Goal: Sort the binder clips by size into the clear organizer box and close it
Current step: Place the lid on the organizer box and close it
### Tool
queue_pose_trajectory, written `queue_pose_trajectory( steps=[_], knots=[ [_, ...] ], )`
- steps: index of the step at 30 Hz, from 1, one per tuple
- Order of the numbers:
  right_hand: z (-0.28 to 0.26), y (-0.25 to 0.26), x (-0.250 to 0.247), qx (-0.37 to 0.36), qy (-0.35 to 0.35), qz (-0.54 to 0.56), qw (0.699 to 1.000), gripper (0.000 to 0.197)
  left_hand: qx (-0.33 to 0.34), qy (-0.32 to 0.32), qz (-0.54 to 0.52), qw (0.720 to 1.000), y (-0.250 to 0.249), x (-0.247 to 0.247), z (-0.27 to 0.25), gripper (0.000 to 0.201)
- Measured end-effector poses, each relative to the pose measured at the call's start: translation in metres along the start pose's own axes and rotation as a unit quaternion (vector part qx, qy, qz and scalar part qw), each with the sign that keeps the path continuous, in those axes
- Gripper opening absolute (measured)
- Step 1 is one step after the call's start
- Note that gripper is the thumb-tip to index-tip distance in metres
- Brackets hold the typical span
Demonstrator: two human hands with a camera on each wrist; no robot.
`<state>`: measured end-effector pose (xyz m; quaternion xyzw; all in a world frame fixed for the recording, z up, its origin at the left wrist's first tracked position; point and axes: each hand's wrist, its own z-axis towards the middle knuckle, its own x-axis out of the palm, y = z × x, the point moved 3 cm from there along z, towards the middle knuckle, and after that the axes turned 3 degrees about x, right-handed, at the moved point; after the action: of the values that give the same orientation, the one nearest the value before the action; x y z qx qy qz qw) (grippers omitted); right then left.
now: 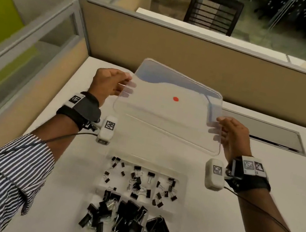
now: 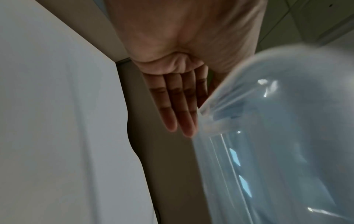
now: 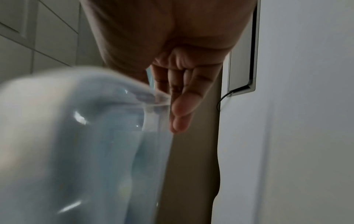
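A clear plastic lid [image 1: 168, 114] with a red dot sticker [image 1: 175, 99] hangs tilted above the white desk. My left hand [image 1: 125, 88] pinches its left edge, thumb on top and fingers [image 2: 178, 109] straight beneath the lid [image 2: 277, 136]. My right hand [image 1: 218, 128] pinches the right edge, its fingers [image 3: 184, 103] under the lid [image 3: 76, 136]. Nearer to me, the clear organizer box [image 1: 184, 184] sits uncovered on the desk. Small black binder clips [image 1: 113, 168] and mid-size ones [image 1: 138, 182] fill its far compartments. Large clips [image 1: 126, 220] fill the near ones.
A tan partition wall [image 1: 198, 54] bounds the desk at the back and left. A recessed cable slot [image 1: 262, 132] lies in the desk at the back right. Bare desk surface [image 1: 255, 203] flanks the box. A black chair [image 1: 214, 10] stands beyond the partition.
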<state>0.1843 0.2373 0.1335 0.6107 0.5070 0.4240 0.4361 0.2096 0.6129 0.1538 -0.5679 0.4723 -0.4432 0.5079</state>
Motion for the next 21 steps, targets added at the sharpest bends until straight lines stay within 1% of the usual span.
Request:
queue_pose_trajectory(
  steps=[2, 4, 7, 9, 10, 13, 15, 18, 21],
  knots=[
    [-0.019, -0.006, -0.003, -0.014, 0.003, -0.02, 1.0, 0.013, -0.002, 0.028, 0.026, 0.999, -0.001, -0.004, -0.02, 0.027],
    [-0.04, -0.015, -0.009, -0.017, 0.001, -0.049, 0.999, 0.021, -0.02, 0.046, 0.047, 0.998, 0.005, -0.01, -0.039, 0.03],
    [-0.07, -0.039, -0.016, -0.004, 0.006, -0.085, 0.996, 0.044, -0.06, 0.067, 0.087, 0.992, 0.027, -0.023, -0.068, 0.039],
    [-0.089, -0.059, -0.019, 0.018, 0.005, -0.084, 0.996, 0.06, -0.093, 0.093, 0.117, 0.984, 0.048, -0.033, -0.089, 0.04],
    [-0.099, -0.07, -0.02, 0.032, 0.009, -0.082, 0.996, 0.063, -0.11, 0.107, 0.128, 0.98, 0.058, -0.037, -0.1, 0.039],
    [-0.126, -0.1, -0.02, 0.07, 0.03, -0.108, 0.991, 0.057, -0.137, 0.131, 0.145, 0.971, 0.09, -0.052, -0.13, 0.037],
    [-0.14, -0.117, -0.021, 0.086, 0.022, -0.132, 0.987, 0.057, -0.139, 0.131, 0.156, 0.969, 0.106, -0.06, -0.146, 0.038],
    [-0.154, -0.137, -0.023, 0.096, 0.007, -0.168, 0.981, 0.06, -0.139, 0.121, 0.161, 0.97, 0.124, -0.068, -0.164, 0.038],
    [-0.163, -0.149, -0.022, 0.091, 0.001, -0.203, 0.975, 0.06, -0.131, 0.116, 0.18, 0.968, 0.139, -0.073, -0.174, 0.038]
  ],
)
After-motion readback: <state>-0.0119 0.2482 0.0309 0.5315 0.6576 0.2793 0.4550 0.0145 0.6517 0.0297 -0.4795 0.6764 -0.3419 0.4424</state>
